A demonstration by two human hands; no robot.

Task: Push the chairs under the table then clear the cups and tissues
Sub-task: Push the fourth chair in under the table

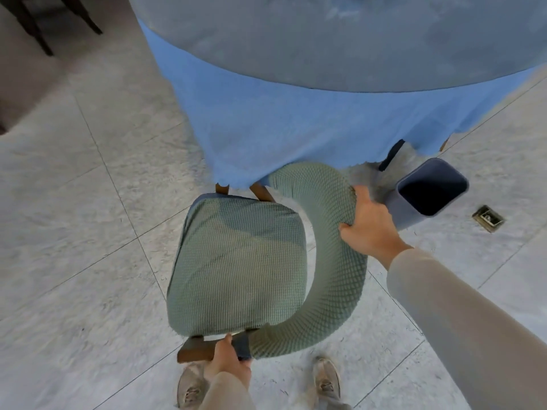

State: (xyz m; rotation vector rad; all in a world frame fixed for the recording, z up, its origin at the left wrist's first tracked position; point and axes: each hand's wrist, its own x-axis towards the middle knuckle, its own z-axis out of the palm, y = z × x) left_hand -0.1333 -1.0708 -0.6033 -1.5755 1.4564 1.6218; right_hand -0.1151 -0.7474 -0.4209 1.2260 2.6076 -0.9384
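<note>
A chair (pixel 239 261) with a green knitted cover stands on the floor in front of me, its front legs at the hem of the blue tablecloth. My right hand (pixel 370 223) grips the curved green backrest on its right side. Near my feet, my left hand (pixel 228 359) holds the chair's lower rear corner, by the dark wooden frame. The round table (pixel 296 39) with a grey top and blue skirt fills the upper middle of the view. No cups or tissues are visible.
A grey-blue rectangular bin (pixel 426 193) stands open on the floor just right of the chair, close to my right hand. A metal floor socket (pixel 487 218) lies further right. Dark furniture legs (pixel 38 25) show at the top left. The floor is grey tile.
</note>
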